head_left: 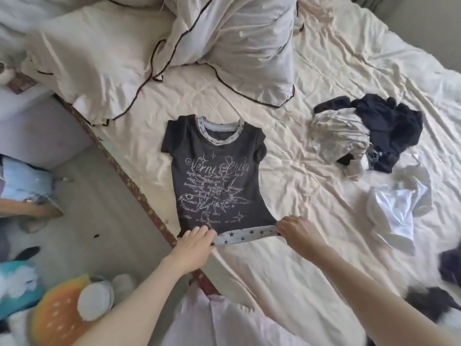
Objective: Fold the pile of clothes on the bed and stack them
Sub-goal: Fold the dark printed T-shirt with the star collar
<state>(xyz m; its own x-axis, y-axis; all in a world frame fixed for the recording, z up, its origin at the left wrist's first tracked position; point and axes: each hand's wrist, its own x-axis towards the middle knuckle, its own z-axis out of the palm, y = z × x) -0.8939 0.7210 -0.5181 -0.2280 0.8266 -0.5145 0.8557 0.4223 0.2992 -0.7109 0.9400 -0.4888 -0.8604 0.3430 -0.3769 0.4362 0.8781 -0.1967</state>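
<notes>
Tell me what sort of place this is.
Most likely a bedroom in a home: a bed with a rumpled cream sheet, pillows at its head, and loose clothes lying on it beside a spread-out dark T-shirt.

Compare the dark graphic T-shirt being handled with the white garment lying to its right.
The dark graphic T-shirt is spread flat, face up; the white garment lies crumpled. The T-shirt is charcoal with pale printed lettering and a star-patterned hem; the white garment looks plain. The left hand and right hand hold the T-shirt's hem; nothing touches the white garment. Both lie on the cream bedsheet, unfolded.
</notes>
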